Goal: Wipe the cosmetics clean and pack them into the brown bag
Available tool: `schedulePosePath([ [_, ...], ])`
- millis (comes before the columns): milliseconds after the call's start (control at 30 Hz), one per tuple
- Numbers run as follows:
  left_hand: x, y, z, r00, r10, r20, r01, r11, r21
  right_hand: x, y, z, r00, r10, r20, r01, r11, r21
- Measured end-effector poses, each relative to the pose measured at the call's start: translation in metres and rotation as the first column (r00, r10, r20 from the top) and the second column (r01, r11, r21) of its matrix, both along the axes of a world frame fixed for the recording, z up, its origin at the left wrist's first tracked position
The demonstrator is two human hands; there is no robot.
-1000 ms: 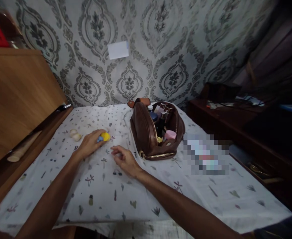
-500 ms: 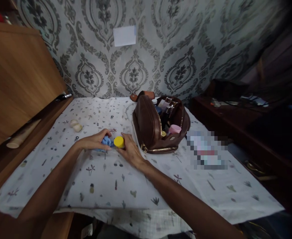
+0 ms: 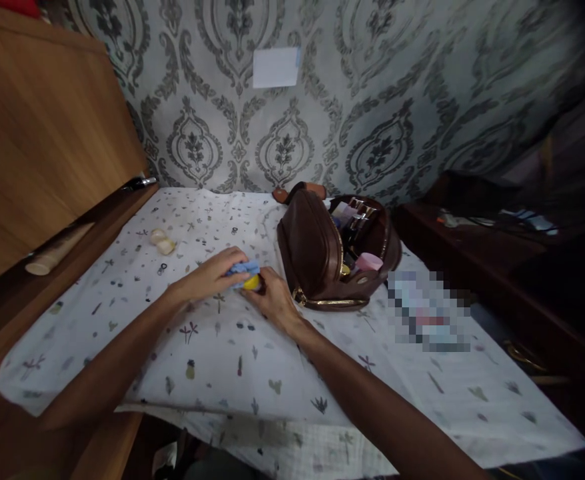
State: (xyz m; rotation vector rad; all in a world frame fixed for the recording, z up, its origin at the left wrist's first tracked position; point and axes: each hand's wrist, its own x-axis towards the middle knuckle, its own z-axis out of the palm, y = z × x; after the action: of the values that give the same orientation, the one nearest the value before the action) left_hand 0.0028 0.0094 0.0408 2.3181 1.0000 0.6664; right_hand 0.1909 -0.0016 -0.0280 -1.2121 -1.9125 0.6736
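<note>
My left hand (image 3: 218, 272) is closed on a crumpled light-blue cloth (image 3: 245, 268), which presses against a small yellow-topped container (image 3: 252, 283). My right hand (image 3: 276, 301) grips that container between thumb and fingers. Most of the container is hidden by the cloth and fingers, so its kind cannot be told. Just right of my hands stands a brown leather toiletry bag (image 3: 310, 243), unzipped, with a pink-lidded jar (image 3: 369, 262) and several other cosmetics inside.
Two small pale-yellow round things (image 3: 162, 242) lie on the patterned white cloth (image 3: 182, 360) at left. A blurred-out flat item (image 3: 425, 313) lies right of the bag. A wooden panel (image 3: 47, 127) borders the left, a dark shelf (image 3: 437, 247) the right. White paper (image 3: 276, 67) hangs on the wall.
My left hand has brought the blue cloth right and up onto the yellow top, now partly covered. The camera view has turned slightly left.
</note>
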Motion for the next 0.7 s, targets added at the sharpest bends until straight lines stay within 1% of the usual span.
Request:
schedulePosePath([
  [67,0.009,-0.002,-0.007,0.999,0.011,-0.038,-0.008,0.997,0.077,0.000,0.000,0.000,1.000,-0.007,-0.006,0.007,1.000,0.002],
  [133,0.014,-0.002,-0.014,0.998,0.063,-0.029,-0.060,0.994,0.096,0.001,0.000,0.000,1.000,0.001,-0.007,-0.001,1.000,0.009],
  [200,0.015,0.001,-0.019,0.995,0.102,-0.006,-0.101,0.994,0.040,0.002,-0.001,0.001,1.000,0.021,-0.005,-0.021,1.000,0.014],
  [300,0.012,0.004,-0.023,0.991,0.134,0.024,-0.131,0.988,-0.082,0.003,-0.001,0.002,0.999,0.040,0.010,-0.040,0.999,0.016],
  [400,0.009,0.007,-0.027,0.983,0.173,0.063,-0.165,0.979,-0.123,0.003,0.000,0.001,0.997,0.077,0.013,-0.077,0.997,0.010],
  [533,0.006,0.013,-0.036,0.966,0.245,0.086,-0.237,0.966,-0.099,0.004,0.002,-0.003,0.991,0.122,-0.049,-0.122,0.992,0.014],
  [700,0.001,0.021,-0.046,0.954,0.295,0.053,-0.295,0.955,-0.013,0.005,0.004,-0.007,0.988,0.126,-0.089,-0.124,0.992,0.029],
])
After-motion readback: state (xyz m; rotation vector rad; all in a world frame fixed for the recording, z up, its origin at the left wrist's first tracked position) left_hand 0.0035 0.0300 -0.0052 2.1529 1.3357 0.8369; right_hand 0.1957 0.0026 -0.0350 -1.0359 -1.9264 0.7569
